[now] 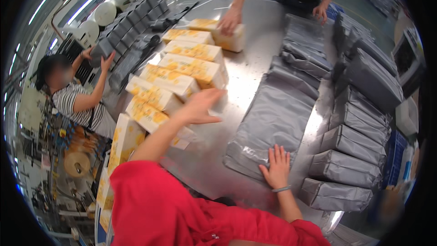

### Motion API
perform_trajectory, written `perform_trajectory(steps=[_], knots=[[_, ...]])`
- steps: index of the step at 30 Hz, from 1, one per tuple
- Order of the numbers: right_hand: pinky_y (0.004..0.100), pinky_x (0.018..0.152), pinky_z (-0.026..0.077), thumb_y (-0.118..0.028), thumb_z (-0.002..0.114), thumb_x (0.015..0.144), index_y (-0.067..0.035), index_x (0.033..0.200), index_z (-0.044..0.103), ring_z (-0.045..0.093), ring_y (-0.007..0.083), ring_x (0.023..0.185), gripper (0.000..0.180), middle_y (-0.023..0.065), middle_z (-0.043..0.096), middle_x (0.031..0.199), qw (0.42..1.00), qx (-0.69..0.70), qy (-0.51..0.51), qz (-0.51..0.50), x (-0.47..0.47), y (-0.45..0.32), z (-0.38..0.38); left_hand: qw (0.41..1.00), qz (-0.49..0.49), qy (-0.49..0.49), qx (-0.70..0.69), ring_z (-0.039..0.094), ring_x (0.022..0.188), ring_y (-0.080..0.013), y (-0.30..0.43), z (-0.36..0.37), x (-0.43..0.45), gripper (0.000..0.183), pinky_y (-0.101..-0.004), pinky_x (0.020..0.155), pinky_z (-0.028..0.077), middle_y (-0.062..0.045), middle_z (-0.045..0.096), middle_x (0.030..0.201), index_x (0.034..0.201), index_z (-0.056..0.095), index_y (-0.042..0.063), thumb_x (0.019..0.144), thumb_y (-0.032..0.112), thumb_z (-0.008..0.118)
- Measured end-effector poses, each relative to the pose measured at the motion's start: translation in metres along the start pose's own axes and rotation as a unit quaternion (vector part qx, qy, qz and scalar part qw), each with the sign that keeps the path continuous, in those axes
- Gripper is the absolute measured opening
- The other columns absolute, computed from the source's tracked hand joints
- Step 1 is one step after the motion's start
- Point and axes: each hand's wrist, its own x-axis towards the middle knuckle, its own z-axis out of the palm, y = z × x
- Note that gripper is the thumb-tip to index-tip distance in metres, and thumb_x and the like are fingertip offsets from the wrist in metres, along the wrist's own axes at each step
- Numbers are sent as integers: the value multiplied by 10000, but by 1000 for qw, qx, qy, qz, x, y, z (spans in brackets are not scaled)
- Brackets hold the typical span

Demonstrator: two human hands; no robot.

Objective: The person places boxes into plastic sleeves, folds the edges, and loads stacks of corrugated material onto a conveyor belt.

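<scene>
My left hand [202, 108] hovers, blurred, over the metal table [201, 164], fingers apart, just beside a row of white boxes with a yellow floral print [193, 65]. Nothing shows between its fingers. My right hand [279, 167] rests flat, fingers spread, on the near end of a stack of flat grey plastic bags [273, 116]. Several filled grey bags [355, 145] stand in a row to the right of that stack. More flat grey bags [304, 41] lie beyond it, near the far edge.
Across the table a person in black rests a hand [230, 20] on a printed box. At the left, a person in a striped shirt [80, 100] holds a grey package beside stacked grey packages [131, 22]. A blue crate [395, 159] stands beyond the right edge.
</scene>
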Motion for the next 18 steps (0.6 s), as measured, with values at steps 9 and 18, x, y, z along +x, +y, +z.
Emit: perform_trajectory(steps=[9, 18], knots=[[483, 1037, 306, -267, 698, 751, -10, 1224, 506, 385, 380, 1253, 572, 197, 402, 1368, 999, 27, -8, 17, -3, -20, -18, 943, -133, -165, 257, 294, 1335, -315, -79, -36, -200, 1099, -497, 1081, 242, -160, 319, 1432, 1427, 249, 103, 535, 377, 830], [375, 905, 447, -119, 641, 811, -23, 1124, 565, 525, 350, 1110, 335, 178, 492, 1268, 976, 181, 118, 18, 22, -109, -44, 986, -18, 129, 105, 459, 1087, -378, -84, 22, -52, 780, -445, 967, 368, -200, 488, 1148, 1336, 440, 187, 623, 236, 753]])
